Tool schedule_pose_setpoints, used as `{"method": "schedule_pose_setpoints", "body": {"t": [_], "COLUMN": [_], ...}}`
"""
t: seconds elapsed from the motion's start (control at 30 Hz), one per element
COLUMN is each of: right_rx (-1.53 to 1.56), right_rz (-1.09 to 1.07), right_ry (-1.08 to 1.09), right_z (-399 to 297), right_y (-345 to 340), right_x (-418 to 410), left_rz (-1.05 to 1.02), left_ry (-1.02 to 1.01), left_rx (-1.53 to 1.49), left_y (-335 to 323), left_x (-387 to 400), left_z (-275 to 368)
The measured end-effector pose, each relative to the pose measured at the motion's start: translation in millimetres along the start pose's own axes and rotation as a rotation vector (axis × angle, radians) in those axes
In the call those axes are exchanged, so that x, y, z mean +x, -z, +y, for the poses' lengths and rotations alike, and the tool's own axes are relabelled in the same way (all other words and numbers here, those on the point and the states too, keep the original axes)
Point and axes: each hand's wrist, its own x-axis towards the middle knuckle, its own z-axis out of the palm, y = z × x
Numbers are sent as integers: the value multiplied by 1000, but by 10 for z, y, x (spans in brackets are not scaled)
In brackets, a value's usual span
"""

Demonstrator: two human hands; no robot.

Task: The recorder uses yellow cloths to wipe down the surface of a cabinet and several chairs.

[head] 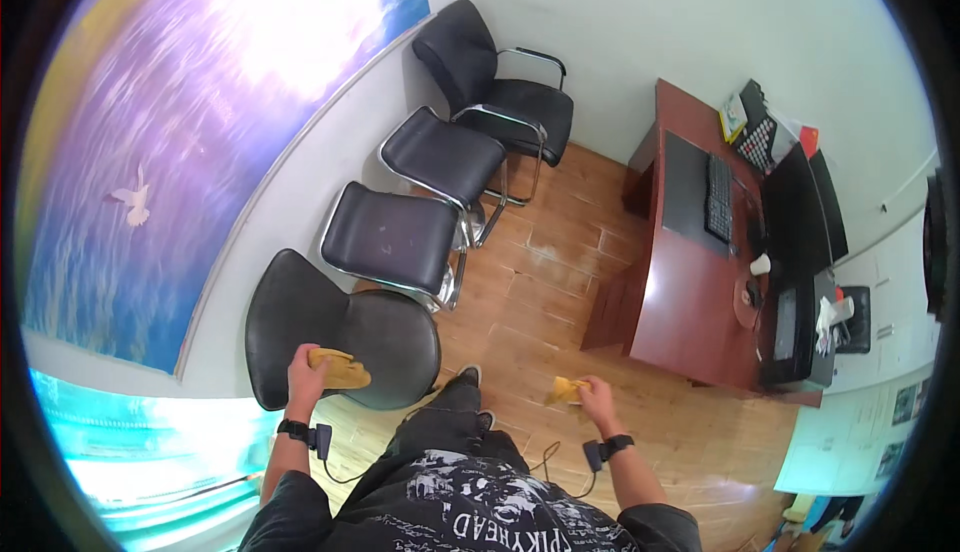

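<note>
My left hand (307, 379) grips a folded yellow cloth (346, 373), held out over the black padded chair (394, 342) at the lower left. On the other side of my body, my right hand (598, 400) is closed on a smaller yellow cloth (564, 390) above the wood-look floor. The two hands are far apart. Each wrist wears a black strap with a small dark box and a cable.
Several black chairs (390, 233) with chrome frames line the wall at the left. A reddish-brown desk (679, 289) at the right bears a keyboard (718, 196), monitors, a white cup (760, 265) and a printer. A person's legs show at the lower right edge.
</note>
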Motion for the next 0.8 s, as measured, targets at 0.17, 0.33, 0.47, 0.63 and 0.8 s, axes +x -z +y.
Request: {"method": "schedule_pose_setpoints", "body": {"t": [0.17, 0.33, 0.47, 0.63, 0.8], "right_rx": [-318, -304, -251, -172, -104], "right_rz": [-294, -263, -553, -579, -843], "right_ry": [312, 868, 558, 453, 449], "right_z": [-1068, -1872, -2582, -3062, -3624], "right_y": [-470, -947, -1105, -1285, -1630], "right_x": [676, 1410, 1973, 2706, 3576], "left_rz": [1, 111, 110, 102, 174], "left_ry": [89, 54, 162, 230, 368], "left_rx": [-58, -124, -176, -217, -151], "left_y": [-462, -1098, -1456, -1654, -1760], "left_x": [110, 551, 929, 1427, 1766], "left_z": [270, 382, 432, 799, 952]}}
